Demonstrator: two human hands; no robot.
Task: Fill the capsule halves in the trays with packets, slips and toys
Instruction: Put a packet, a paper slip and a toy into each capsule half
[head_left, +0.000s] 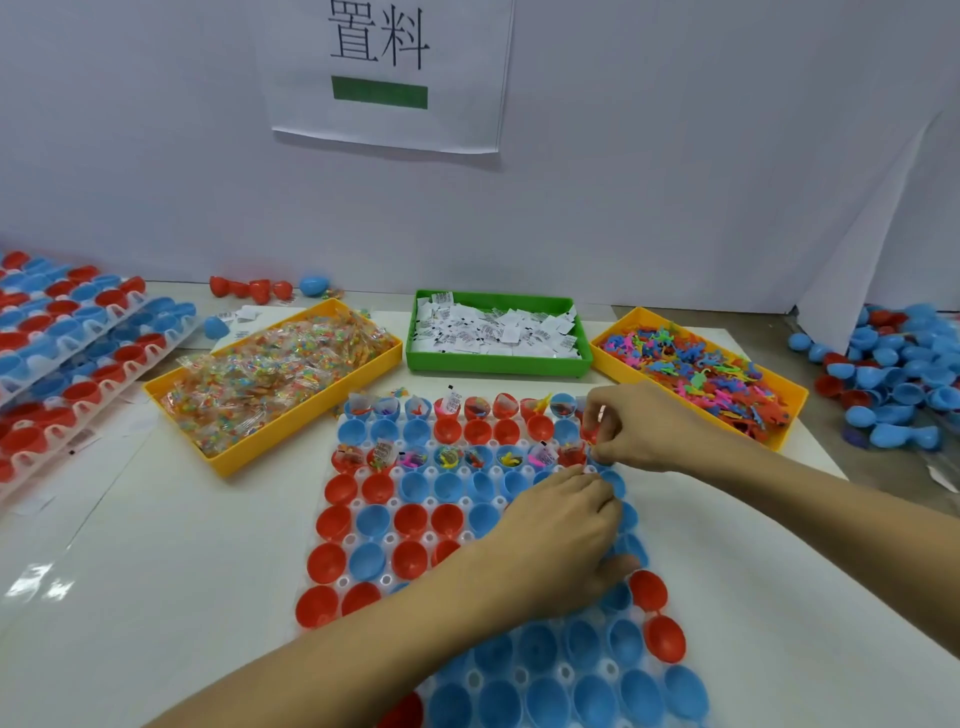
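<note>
A clear tray (332, 571) of red and blue capsule halves lies in front of me. The first and third rows hold packets, slips and toys; the other rows look empty. My right hand (639, 431) hovers at the right end of those filled rows, fingers pinched on something small that I cannot make out. My left hand (561, 530) rests fingers-down on the tray's right side, covering several halves. Behind stand a yellow bin of candy packets (270, 379), a green bin of paper slips (498, 332) and a yellow bin of small toys (696, 369).
Stacked trays of capsule halves (67, 343) lie at the left. A heap of loose blue and red halves (893, 374) sits at the right. A few loose capsules (260, 288) rest by the white back wall, which carries a paper sign (384, 73).
</note>
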